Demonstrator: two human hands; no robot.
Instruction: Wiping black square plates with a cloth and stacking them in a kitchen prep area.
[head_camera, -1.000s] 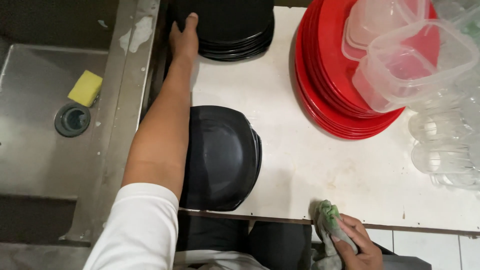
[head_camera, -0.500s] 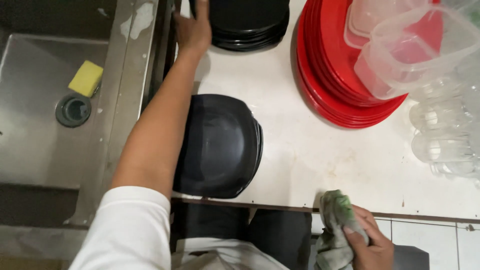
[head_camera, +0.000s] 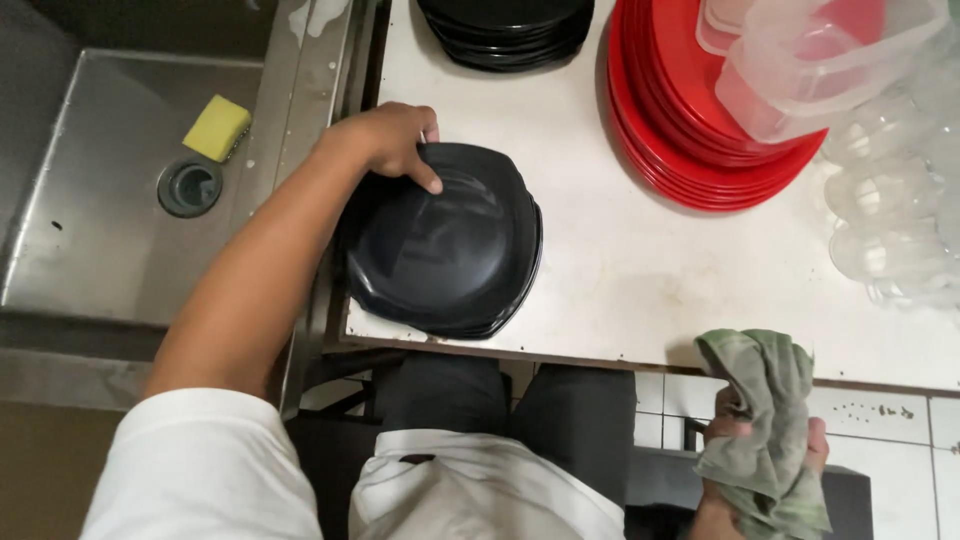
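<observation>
Landmark: we place everything from the near stack of black, squarish, glossy plates (head_camera: 445, 245), which sits at the near left corner of the white surface (head_camera: 620, 270).
Left hand: our left hand (head_camera: 385, 140) rests on the far left edge of that stack, touching the top plate.
Left fingers: we see them curled together over the rim, one finger stretched onto the plate's face; they press on the plate, but we cannot tell whether they grip under it.
Right hand: our right hand (head_camera: 765, 455) hangs below the surface's near edge, right of the stack and well apart from it.
Right fingers: clamped on a crumpled grey-green cloth (head_camera: 765, 400).
Which hand is nearer: the left, already in contact; the cloth hand is the far one.
Direction: the stack lies toward us and to the right of the left fingers.
Axis: the plates lie flat, faces up; nearly square, so we see no clear long axis, though the corners sit slightly turned against the surface's edge.
Beyond the stack: a second pile of black plates (head_camera: 505, 30).
Right of the stack: a pile of round red plates (head_camera: 690, 150) carrying clear plastic tubs (head_camera: 810, 60).
Left of the stack: a steel sink (head_camera: 90, 230) with a yellow sponge (head_camera: 217, 127).
</observation>
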